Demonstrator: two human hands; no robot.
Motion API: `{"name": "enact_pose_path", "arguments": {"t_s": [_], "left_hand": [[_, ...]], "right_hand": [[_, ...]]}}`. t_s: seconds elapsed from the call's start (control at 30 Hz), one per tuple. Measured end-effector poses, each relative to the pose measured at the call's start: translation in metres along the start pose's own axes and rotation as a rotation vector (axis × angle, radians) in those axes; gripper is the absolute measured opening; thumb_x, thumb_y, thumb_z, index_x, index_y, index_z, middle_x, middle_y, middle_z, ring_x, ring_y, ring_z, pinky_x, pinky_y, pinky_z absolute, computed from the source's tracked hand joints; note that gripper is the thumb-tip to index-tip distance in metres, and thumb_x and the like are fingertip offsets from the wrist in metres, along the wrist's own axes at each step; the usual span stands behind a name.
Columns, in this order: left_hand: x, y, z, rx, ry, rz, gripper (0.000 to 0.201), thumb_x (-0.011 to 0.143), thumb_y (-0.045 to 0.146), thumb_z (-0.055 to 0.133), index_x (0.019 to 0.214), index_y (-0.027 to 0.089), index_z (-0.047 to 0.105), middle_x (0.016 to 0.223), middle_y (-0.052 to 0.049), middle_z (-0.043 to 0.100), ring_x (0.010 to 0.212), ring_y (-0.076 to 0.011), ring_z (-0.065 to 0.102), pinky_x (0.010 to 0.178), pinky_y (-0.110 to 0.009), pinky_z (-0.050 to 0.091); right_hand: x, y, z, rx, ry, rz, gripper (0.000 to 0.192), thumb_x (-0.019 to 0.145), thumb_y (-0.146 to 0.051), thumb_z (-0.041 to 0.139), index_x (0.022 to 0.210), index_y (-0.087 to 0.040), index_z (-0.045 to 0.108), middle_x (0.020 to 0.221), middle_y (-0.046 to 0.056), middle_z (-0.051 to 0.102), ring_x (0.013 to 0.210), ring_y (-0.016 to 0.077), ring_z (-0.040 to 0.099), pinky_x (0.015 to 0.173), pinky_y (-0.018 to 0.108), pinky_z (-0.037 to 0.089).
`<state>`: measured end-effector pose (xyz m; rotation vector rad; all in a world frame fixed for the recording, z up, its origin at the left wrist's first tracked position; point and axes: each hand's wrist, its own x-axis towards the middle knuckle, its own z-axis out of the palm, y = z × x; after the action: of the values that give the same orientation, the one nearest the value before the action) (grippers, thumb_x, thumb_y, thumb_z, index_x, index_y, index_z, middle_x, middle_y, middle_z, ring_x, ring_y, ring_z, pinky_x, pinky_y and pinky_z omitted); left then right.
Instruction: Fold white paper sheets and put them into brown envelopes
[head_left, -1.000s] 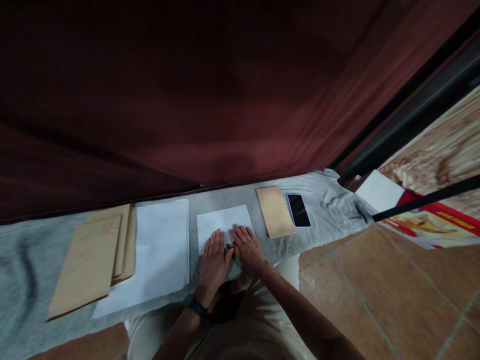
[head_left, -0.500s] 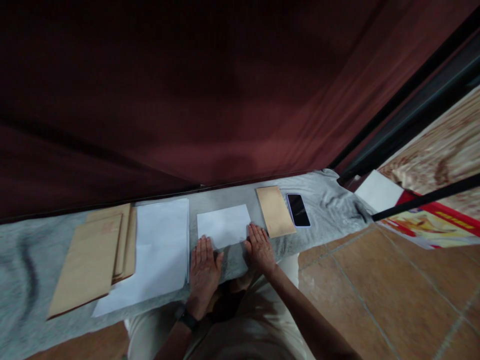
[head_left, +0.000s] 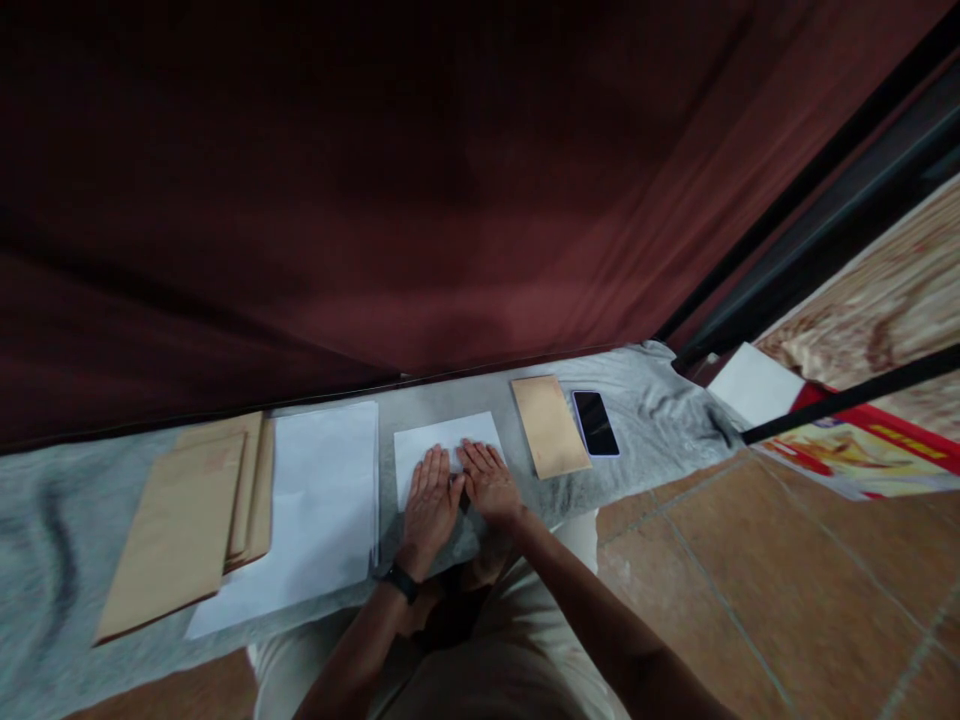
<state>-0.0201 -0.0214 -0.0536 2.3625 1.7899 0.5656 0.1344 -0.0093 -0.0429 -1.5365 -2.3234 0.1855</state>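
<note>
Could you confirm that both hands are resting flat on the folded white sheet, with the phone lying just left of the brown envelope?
Not quite: the head view shows the phone just right of the brown envelope. The left hand and right hand do rest flat on the folded white sheet.

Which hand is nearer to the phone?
Right. The right hand lies flat on the folded white sheet, on the side toward the phone, with a brown envelope between. The left hand lies beside it, farther away.
</note>
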Motion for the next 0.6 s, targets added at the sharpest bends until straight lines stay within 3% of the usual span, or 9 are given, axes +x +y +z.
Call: {"name": "enact_pose_path", "arguments": {"t_s": [0.37, 0.6], "left_hand": [[-0.010, -0.017, -0.014, 0.043, 0.095, -0.086, 0.065, 0.100, 0.039, 0.031, 0.155, 0.004, 0.031, 0.160, -0.024, 0.037, 0.152, -0.0335, 0.029, 0.121, -0.057, 0.030], [0.005, -0.017, -0.017, 0.059, 0.034, 0.031, 0.061, 0.100, 0.033, 0.031, 0.153, 0.003, 0.034, 0.160, -0.021, 0.037, 0.153, -0.0299, 0.028, 0.124, -0.054, 0.027]], "right_hand": [[-0.013, 0.027, -0.002, -0.063, 0.076, 0.109, 0.053, 0.106, -0.032, 0.042, 0.155, -0.013, 0.039, 0.157, 0.014, 0.043, 0.148, 0.0259, 0.038, 0.121, 0.049, 0.032], [0.005, 0.019, -0.008, -0.041, 0.049, 0.109, 0.050, 0.107, -0.032, 0.038, 0.153, -0.014, 0.043, 0.157, 0.011, 0.045, 0.147, 0.0243, 0.038, 0.123, 0.048, 0.029]]}}
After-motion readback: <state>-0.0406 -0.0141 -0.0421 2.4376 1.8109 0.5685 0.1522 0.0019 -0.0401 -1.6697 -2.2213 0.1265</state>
